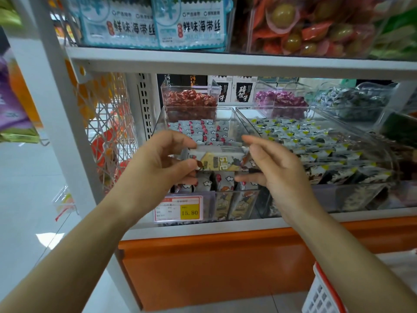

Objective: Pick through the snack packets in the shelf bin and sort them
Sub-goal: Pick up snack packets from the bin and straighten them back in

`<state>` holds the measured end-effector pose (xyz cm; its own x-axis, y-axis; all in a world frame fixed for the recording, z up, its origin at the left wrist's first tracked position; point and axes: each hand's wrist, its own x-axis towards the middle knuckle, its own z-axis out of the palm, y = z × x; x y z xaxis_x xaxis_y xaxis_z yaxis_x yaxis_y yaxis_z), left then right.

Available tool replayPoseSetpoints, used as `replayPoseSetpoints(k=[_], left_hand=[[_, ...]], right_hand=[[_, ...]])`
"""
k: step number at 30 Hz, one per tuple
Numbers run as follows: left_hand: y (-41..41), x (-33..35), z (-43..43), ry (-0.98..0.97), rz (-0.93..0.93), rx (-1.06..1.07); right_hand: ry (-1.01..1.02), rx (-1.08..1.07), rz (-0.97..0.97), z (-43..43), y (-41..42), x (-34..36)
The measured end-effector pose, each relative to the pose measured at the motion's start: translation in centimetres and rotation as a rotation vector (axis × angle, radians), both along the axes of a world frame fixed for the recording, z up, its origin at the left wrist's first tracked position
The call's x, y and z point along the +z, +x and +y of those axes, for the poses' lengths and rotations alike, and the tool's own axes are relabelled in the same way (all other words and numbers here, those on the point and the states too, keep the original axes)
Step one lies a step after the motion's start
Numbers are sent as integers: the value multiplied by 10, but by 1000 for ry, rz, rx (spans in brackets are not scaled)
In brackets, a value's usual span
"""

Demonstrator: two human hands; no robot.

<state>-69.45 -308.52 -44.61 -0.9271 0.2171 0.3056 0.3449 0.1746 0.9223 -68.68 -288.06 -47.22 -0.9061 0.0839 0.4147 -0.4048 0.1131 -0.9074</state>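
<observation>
Above bin — packet in left hand

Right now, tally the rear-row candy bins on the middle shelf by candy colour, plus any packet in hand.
red candy bin: 1
purple candy bin: 1
blue-grey candy bin: 1
packet pinched in left hand: 1
total: 4

White metal shelving frame is standing on an orange base panel. Pale glossy floor is running off left, catching a bright patch of light. White wire mesh is filling the frame's left side. White red-rimmed basket is sitting low right.
</observation>
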Motion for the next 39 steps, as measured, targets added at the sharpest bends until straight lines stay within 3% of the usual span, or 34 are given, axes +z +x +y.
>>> replayPoseSetpoints(k=[3, 10, 19, 28, 31, 34, 37, 39], left_hand=[[2, -1, 3, -80, 76, 14], [2, -2, 6, -22, -50, 1], [3, -6, 14, -150, -30, 60], [-2, -8, 18, -16, 2, 172], [-5, -11, 16, 110, -91, 195], [-9, -11, 15, 212, -169, 213], [-10, -7, 16, 208, -189, 204], [-16, -3, 17, 77, -108, 222]], right_hand=[[13, 2, -19, -3, 0, -1], [-75, 86, -29, -6, -1, 0], [24, -83, 10, -11, 4, -1], [-1, -26, 19, -15, 3, -3], [-53, 119, -31, -12, 1, -3], [100, 212, -12, -8, 1, -1], [166, 139, 24, -5, -3, 8], [141, 19, 45, -1, -14, 17]])
